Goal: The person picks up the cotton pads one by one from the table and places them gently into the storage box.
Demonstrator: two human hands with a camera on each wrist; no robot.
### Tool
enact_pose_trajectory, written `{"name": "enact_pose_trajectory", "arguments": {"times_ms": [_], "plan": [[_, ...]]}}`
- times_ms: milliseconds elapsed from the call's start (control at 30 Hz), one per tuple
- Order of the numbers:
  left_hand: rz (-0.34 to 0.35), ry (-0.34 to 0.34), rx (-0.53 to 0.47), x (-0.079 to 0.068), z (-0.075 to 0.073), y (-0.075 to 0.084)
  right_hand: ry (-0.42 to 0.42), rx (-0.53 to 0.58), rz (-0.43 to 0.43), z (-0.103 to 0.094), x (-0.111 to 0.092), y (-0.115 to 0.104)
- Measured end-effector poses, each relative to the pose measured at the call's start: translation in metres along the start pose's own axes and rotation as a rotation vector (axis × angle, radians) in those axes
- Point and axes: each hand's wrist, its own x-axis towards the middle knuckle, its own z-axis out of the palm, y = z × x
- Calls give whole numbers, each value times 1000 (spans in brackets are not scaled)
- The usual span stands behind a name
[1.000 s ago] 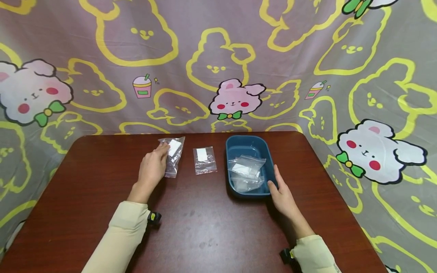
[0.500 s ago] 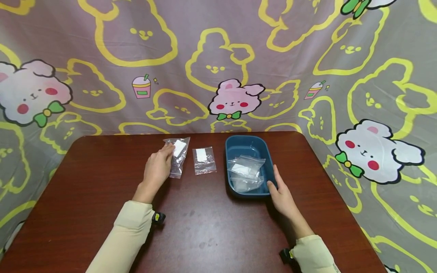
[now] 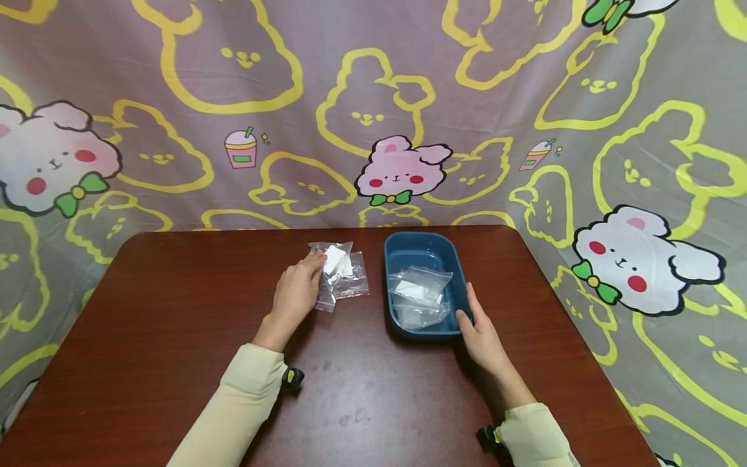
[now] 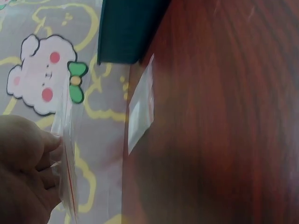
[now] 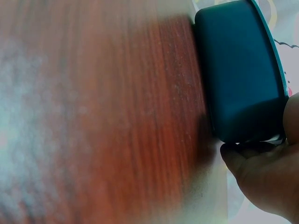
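My left hand point(image 3: 294, 288) pinches a clear zip bag point(image 3: 334, 259) with a flat white piece inside. In the left wrist view this bag point(image 4: 68, 163) stands edge-on, raised off the table. Under and beyond it lies a second zip bag point(image 3: 358, 280), also holding a white piece, partly covered by the held one in the head view. My right hand point(image 3: 484, 334) grips the near right side of a blue plastic bin point(image 3: 450, 256), thumb at the rim and fingers along the outer wall. Several zip bags point(image 3: 423, 279) with white pieces lie inside the bin.
Everything sits on a dark reddish-brown table point(image 3: 350, 383). A cartoon-printed curtain point(image 3: 327, 97) hangs right behind the back edge and along both sides. Each wrist wears a small black camera point(image 3: 293, 378).
My left hand has carried the held zip bag to the right, from beside the second bag to over it. My right hand and the bin have stayed in place.
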Motion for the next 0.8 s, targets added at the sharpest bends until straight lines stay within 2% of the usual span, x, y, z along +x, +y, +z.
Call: {"name": "enact_pose_trajectory", "arguments": {"times_ms": [133, 233, 500, 800], "plan": [[26, -14, -9, 0, 11, 10, -20, 22, 25, -5, -5, -24], [45, -26, -9, 1, 17, 19, -23, 26, 29, -6, -7, -31], [101, -57, -19, 7, 33, 47, 3, 0, 7, 0, 1, 2], [165, -131, -36, 14, 49, 78, 8, 1, 8, 1, 2, 6]]}}
